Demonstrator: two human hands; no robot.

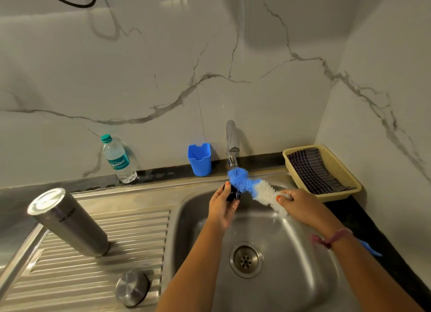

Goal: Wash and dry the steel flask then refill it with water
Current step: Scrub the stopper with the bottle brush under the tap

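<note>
The steel flask [70,220] reads "NOISE"; the water bottle [118,159] label reads "Signature".

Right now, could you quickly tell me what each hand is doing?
Left hand: closed, holding a small black part under the tap.
Right hand: closed, gripping the blue and white bottle brush.
</note>
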